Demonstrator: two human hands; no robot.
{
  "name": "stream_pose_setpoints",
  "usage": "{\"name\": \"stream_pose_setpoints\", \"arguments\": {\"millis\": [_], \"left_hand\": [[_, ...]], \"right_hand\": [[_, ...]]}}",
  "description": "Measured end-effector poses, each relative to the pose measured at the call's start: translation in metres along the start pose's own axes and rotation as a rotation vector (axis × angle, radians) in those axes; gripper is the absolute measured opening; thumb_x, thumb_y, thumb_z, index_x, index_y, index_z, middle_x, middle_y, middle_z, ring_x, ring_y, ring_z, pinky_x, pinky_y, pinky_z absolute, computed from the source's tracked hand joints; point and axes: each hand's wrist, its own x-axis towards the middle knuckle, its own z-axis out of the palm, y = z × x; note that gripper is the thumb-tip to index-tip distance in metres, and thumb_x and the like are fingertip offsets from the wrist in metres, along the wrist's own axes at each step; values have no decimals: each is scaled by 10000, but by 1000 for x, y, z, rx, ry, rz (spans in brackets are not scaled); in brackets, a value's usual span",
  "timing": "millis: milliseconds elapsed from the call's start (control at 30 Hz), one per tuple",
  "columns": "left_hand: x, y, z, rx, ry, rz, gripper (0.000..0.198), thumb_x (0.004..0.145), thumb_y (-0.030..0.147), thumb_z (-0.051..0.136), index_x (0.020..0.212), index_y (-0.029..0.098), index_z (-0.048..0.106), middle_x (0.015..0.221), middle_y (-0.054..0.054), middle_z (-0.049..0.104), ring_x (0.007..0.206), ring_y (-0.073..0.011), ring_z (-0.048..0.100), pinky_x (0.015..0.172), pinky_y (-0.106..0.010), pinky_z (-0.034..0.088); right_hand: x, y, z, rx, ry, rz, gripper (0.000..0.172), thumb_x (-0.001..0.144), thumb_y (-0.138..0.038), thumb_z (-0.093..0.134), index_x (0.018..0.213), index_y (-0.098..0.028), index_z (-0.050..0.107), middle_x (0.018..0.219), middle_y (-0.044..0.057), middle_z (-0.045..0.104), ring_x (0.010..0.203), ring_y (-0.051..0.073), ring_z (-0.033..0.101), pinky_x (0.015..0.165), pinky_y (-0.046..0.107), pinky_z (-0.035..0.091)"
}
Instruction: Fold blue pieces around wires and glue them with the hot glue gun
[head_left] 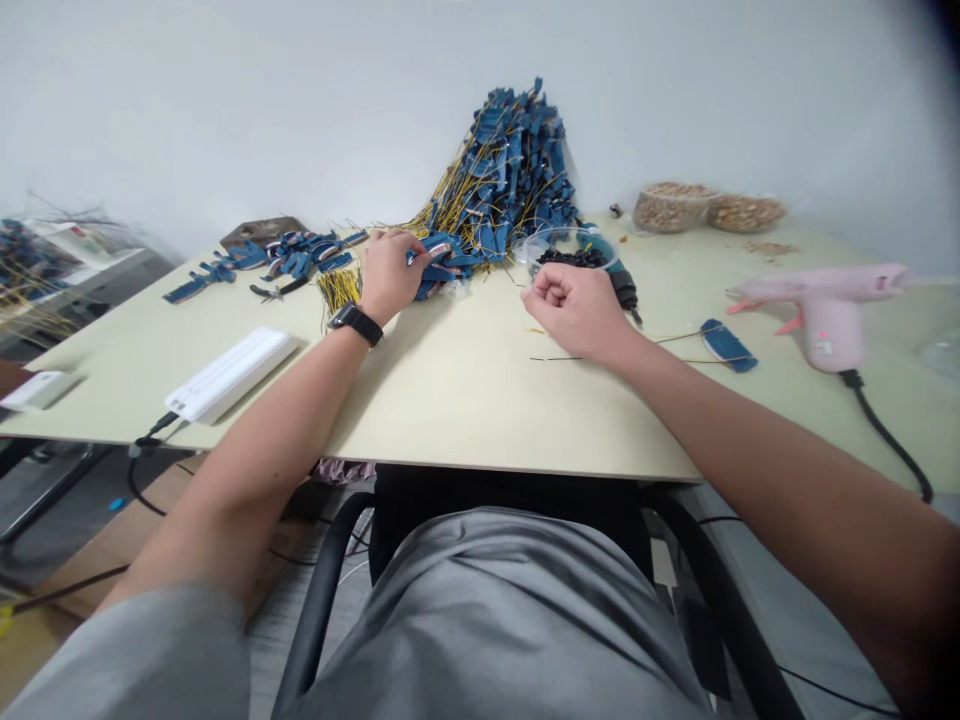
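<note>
My left hand (390,268), with a black watch on its wrist, is closed with its fingertips pinching a small blue piece (436,252) at the edge of a tall heap of blue pieces with yellow and black wires (517,165). Loose yellow wire ends (339,290) lie beside that wrist. My right hand (574,303) is curled shut above the table, in front of a clear bowl of small black parts (562,258). What its fingers hold, if anything, is hidden. Near its wrist lies a blue oval piece (729,345) with two thin wires.
A pink glue gun (832,310) stands at the right, its cord running off the edge. A teal and black tool (619,275) lies behind my right hand. Bags of tan bits (671,207) sit at the back. Cutters (277,290), blue pieces (304,255) and a white power strip (234,375) lie left.
</note>
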Motion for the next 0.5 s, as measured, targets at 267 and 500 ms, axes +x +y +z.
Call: {"name": "stream_pose_setpoints", "arguments": {"millis": [267, 500], "left_hand": [[-4, 11, 4, -27, 29, 58, 144, 1184, 263, 738, 1122, 276, 867, 1407, -142, 926, 1440, -408, 752, 1467, -706, 484], [-4, 12, -1, -1, 19, 62, 157, 1171, 246, 733, 1116, 273, 878, 1386, -142, 928, 1474, -435, 746, 1428, -700, 509]], "right_hand": [[0, -2, -1, 4, -25, 12, 429, 1025, -86, 820, 739, -270, 560, 633, -43, 542, 643, 169, 445, 723, 412, 348], [-1, -4, -1, 0, -36, 9, 416, 1009, -93, 813, 741, -277, 554, 627, -52, 528, 645, 171, 430, 727, 408, 339]]}}
